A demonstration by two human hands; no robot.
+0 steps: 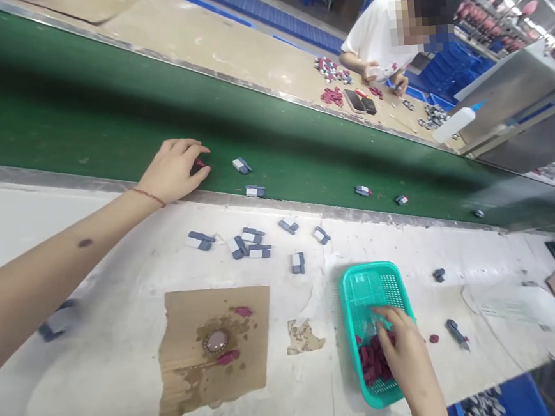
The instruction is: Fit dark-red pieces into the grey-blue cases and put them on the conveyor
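My left hand (pixel 173 170) reaches over the near edge of the green conveyor belt (pixel 297 161). Its fingers and thumb curl around a small dark red piece, mostly hidden by the hand. Just right of it, two small grey-and-white plastic parts (pixel 242 166) lie on the belt. My right hand (pixel 406 348) is in the green plastic basket (pixel 350 311), thumb and forefinger apart over a heap of dark red pieces (pixel 373 362); its other fingertips are hidden. More grey-and-white parts (pixel 259 251) lie loose on the white table between my hands.
A stained cardboard sheet (pixel 182 343) carries a round pinkish disc (pixel 217 341) and two dark red pieces. Across the belt, a person in a white shirt (pixel 379 33) handles parts at a tan bench (pixel 266 61). A blue bin (pixel 518 400) of parts stands at lower right.
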